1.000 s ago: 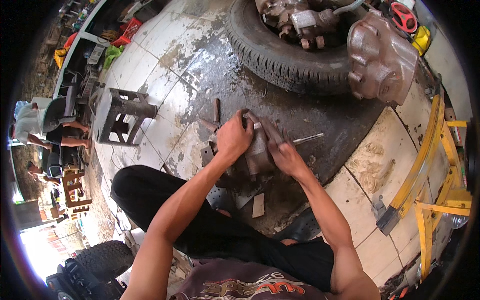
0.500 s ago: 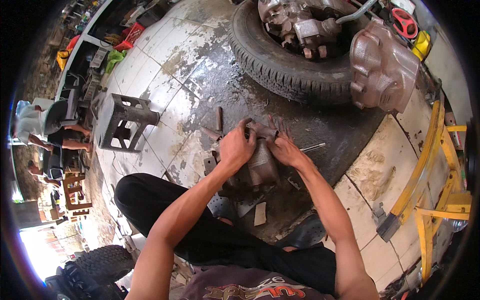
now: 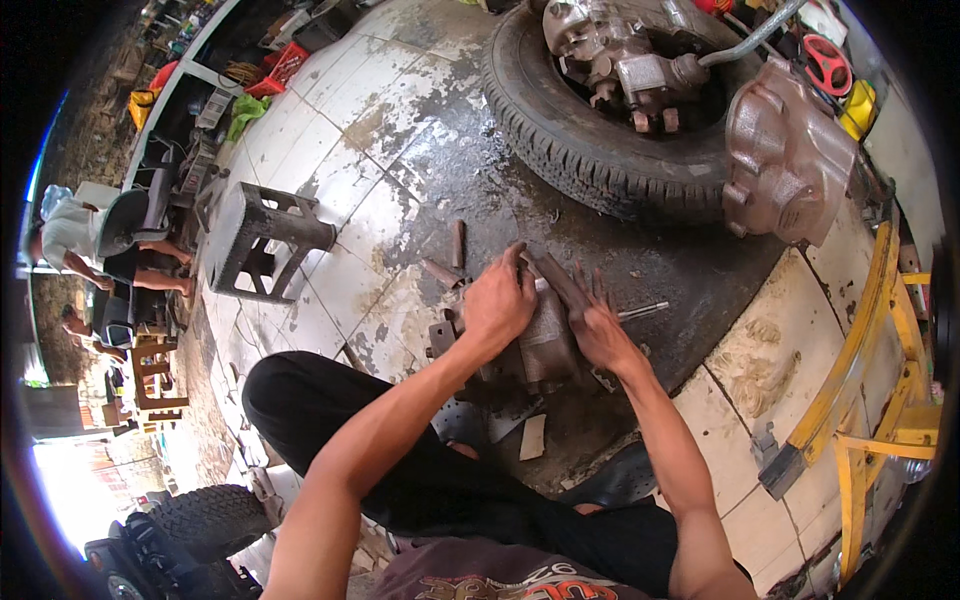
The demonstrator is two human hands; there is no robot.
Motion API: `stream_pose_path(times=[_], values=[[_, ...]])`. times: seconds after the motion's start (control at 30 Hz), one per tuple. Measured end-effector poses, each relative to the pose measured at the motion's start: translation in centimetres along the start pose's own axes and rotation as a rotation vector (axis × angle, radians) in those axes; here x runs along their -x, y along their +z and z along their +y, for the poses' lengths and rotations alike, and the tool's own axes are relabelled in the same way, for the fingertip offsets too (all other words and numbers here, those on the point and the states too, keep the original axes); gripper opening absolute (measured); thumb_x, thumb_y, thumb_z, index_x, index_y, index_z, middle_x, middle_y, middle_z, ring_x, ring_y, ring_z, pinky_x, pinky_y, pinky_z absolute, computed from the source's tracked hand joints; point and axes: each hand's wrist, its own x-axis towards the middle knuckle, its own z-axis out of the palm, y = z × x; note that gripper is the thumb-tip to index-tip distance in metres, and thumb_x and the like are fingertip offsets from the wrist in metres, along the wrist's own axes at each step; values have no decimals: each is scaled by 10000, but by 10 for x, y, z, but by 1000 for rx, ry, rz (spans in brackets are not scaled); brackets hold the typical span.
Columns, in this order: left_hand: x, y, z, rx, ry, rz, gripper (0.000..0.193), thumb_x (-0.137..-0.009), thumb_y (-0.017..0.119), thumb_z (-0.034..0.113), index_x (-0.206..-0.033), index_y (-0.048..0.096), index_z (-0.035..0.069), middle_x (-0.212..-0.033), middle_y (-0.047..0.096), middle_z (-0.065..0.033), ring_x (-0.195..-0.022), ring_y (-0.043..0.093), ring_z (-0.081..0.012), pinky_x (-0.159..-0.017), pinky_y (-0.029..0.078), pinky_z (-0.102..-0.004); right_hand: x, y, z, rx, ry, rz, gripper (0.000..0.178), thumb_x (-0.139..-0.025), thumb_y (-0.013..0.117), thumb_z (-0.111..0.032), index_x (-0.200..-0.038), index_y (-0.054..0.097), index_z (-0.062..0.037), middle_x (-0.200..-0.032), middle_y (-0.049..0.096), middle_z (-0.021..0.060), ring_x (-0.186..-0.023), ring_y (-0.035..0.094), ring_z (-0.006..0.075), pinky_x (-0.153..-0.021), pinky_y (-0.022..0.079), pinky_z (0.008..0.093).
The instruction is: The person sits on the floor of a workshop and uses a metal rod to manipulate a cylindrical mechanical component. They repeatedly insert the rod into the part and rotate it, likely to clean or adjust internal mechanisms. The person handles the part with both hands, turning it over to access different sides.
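A greasy metal casting (image 3: 545, 340) is held on the oil-stained floor (image 3: 400, 130), just in front of the seated person's knees. The left hand (image 3: 497, 305) is curled over the casting's top left side, its fingers bent and closed on the part. The right hand (image 3: 600, 325) rests on the right side with its fingers spread and only loosely curved — whether anything small is pinched beneath them cannot be told. A dark bar (image 3: 560, 280) lies slanted across the top of the casting, between the two hands.

Loose pieces are scattered just to the left: a short rod (image 3: 458, 243), and a thin pin (image 3: 640, 311) lies to the right of the hands. Far off, a tyre (image 3: 590, 150) with an engine part (image 3: 620, 60) inside it is seen, a brown housing (image 3: 785, 155) beside it on the right, and a stool (image 3: 265, 240) on the left.

For the work to go well, the casting should be kept pressed down and steady by the left hand while the right hand works — the oily surface makes slipping likely, so a firm, dry grip would be wise, and the loose pieces should be kept within reach.
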Motion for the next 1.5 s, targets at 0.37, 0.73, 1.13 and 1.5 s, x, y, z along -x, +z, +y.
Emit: stream_pose_path(times=[0.37, 0.73, 1.13, 1.5], values=[[3, 3, 1, 15, 24, 31, 440, -963, 550, 211, -1361, 542, 22, -1182, 688, -218, -1093, 657, -397, -927, 524, -487, -16, 2, -19, -232, 91, 44, 949, -958, 122, -793, -1636, 191, -133, -1679, 242, 136, -1553, 116, 428, -1256, -3, 521], [7, 6, 3, 11, -59, -16, 449, -985, 546, 234, -1400, 509, 66, -1124, 701, -245, -1064, 662, -428, -911, 514, -509, 2, 3, -27, -294, -10, 65, 747, -1032, 217, -668, -1637, 202, -230, -1686, 248, 66, -1539, 147, 455, -1241, -30, 574], [6, 1, -6, -61, -38, 25, 466, -983, 564, 269, -1391, 509, 52, -1124, 701, -241, -1057, 673, -402, -890, 536, -490, 4, -6, -27, -16, 51, 32, 557, -1073, 355, -533, -1580, 365, -305, -1686, 247, 71, -1534, 92, 501, -1214, 27, 651], [5, 1, 0, -37, 3, -16, 453, -972, 572, 261, -1376, 535, 60, -1132, 699, -232, -1072, 667, -395, -906, 527, -488, -10, -8, -4, 131, 66, -3, 484, -1073, 436, -360, -1548, 432, -272, -1678, 245, 115, -1546, 72, 462, -1239, 117, 575]])
